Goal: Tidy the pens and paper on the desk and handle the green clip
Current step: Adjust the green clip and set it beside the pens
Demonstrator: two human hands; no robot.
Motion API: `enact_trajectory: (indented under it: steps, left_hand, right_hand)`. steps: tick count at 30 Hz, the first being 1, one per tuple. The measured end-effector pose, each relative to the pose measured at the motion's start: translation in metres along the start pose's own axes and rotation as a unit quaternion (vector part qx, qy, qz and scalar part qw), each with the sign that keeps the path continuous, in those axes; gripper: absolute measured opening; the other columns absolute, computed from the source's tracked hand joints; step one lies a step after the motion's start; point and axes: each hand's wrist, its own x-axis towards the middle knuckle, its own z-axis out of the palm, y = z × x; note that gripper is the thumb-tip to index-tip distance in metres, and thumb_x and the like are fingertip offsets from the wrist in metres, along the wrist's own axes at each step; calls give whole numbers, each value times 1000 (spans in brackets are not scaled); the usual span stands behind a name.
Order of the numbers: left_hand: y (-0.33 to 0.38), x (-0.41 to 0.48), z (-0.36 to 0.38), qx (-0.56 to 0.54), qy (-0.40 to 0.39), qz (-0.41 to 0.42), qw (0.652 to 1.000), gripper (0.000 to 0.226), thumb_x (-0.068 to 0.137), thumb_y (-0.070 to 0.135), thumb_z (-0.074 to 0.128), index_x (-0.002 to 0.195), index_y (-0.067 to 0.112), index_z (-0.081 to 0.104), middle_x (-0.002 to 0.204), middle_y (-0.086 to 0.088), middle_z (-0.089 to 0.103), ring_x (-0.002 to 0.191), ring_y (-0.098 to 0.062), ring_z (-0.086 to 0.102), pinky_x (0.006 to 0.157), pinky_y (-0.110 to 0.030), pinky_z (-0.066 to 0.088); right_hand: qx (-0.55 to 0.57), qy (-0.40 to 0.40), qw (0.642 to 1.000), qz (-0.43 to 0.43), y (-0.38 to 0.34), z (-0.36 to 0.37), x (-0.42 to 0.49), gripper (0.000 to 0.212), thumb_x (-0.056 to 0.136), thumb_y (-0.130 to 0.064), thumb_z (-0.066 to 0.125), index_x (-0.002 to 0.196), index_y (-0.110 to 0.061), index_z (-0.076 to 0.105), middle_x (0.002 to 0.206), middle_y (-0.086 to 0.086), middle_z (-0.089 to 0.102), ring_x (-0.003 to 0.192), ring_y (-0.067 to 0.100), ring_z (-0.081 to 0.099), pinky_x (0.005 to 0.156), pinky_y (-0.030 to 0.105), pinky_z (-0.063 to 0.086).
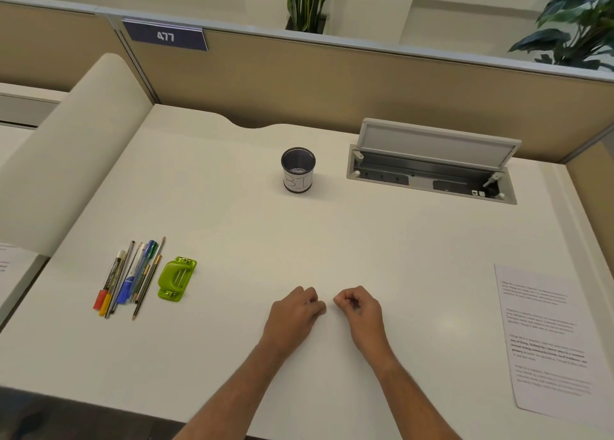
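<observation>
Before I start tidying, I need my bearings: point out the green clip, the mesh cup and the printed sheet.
green clip (177,278): head view, centre of its green body.
mesh cup (298,181): head view, on its white label.
printed sheet (545,336): head view, middle of the page.

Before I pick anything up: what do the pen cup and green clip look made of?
Pen cup: likely metal mesh, dark and matte; a fine grid shows inside the rim, and a white paper-like label wraps its lower part. Green clip: probably moulded plastic, smooth, slightly glossy, with small metal-looking parts at both ends.
</observation>
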Motion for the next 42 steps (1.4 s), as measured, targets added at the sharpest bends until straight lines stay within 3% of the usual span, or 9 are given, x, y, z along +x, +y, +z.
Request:
enact_trajectory:
  steps: [4,8,15,21,26,32,35,40,42]
  left_hand:
    - [-1,-1,5,7,8,13,1000,13,93,18,84,86,23,73,83,8,64,72,-14,64,38,-33,46]
    - [0,2,6,-90,-24,-102,990,10,106,22,65,101,21,73,99,8,65,88,-10,65,62,-35,57]
    - [-5,9,3,-339,-1,-254,906,14,104,8,68,92,16,72,93,6,66,86,-11,63,82,-35,54]
    - [5,7,4,-216,-32,-199,955,9,104,29,68,97,29,74,96,16,65,91,-3,58,74,-22,47]
    - [8,2,4,-132,-34,-124,983,14,104,38,71,103,29,81,97,10,69,94,-9,58,70,-33,55]
    - [6,0,2,-4,3,5,1000,12,89,23,89,84,25,79,81,10,68,76,-14,66,42,-31,47]
    - [7,2,6,20,26,35,999,16,88,14,89,83,19,74,79,5,65,70,-18,64,41,-32,45]
    - [16,5,10,-79,13,-126,989,7,104,13,68,99,17,71,97,6,67,89,-15,65,60,-34,55]
    - [20,8,8,-214,11,-230,949,12,109,17,59,102,21,67,102,10,68,96,-10,64,75,-27,54]
  right_hand:
    - [6,-1,1000,-1,-1,1,0,7,96,-11,78,90,-13,74,91,4,77,90,24,68,77,15,53]
    - [18,-7,1000,2,-2,3,-1,8,96,-11,78,89,-15,75,90,2,77,90,22,68,77,14,53]
    - [22,-4,1000,6,-3,8,-1,7,95,-15,79,90,-19,76,92,-4,79,90,15,70,79,14,54]
    - [4,-1,1000,-11,0,6,-3,11,95,-15,78,88,-22,75,90,-4,77,87,14,71,77,15,55]
    - [13,5,1000,8,2,-2,-1,8,95,-15,79,89,-20,76,90,-4,78,90,18,69,78,14,54]
    - [9,-2,1000,20,1,-5,0,7,95,-14,79,90,-17,76,90,-2,78,91,21,69,82,23,54]
    - [9,-4,1000,23,-2,-3,-1,6,95,-14,79,90,-16,76,90,-1,78,91,22,69,82,25,54]
    - [55,7,997,49,-12,-3,-1,5,96,-18,79,92,-18,78,91,-3,79,84,5,67,84,25,52]
    - [75,16,995,57,-16,-2,-1,5,97,-21,79,92,-19,79,91,-8,79,82,-2,66,84,23,51]
